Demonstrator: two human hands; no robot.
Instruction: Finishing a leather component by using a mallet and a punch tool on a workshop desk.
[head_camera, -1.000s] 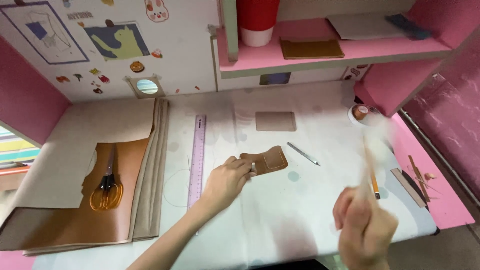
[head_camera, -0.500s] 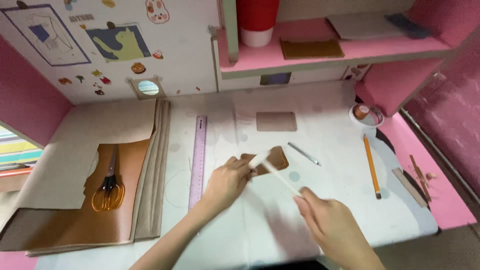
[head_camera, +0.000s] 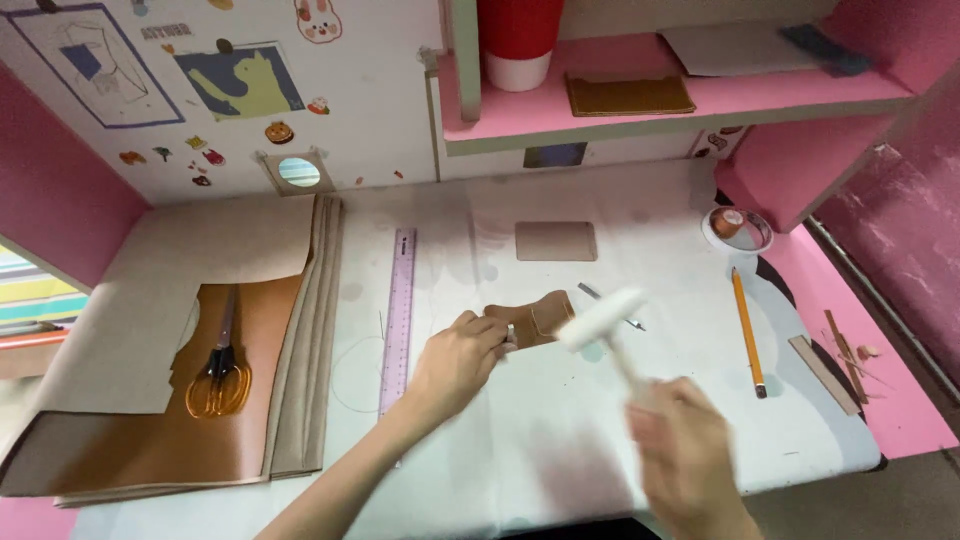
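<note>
Two hands work mid-desk: the right hand (head_camera: 690, 462), fist wrapped round a white mallet (head_camera: 605, 322), has swung it down since; the left hand (head_camera: 458, 360) still pinches a punch on the brown leather piece (head_camera: 540, 316).

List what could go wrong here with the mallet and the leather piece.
The right hand swings a white mallet, blurred, close to the left hand, whose fingers pin the small brown leather piece; a stray blow may strike them. The piece could shift under the blow. A metal tool lying beside it might get knocked.

Head camera — steeply down, close
</note>
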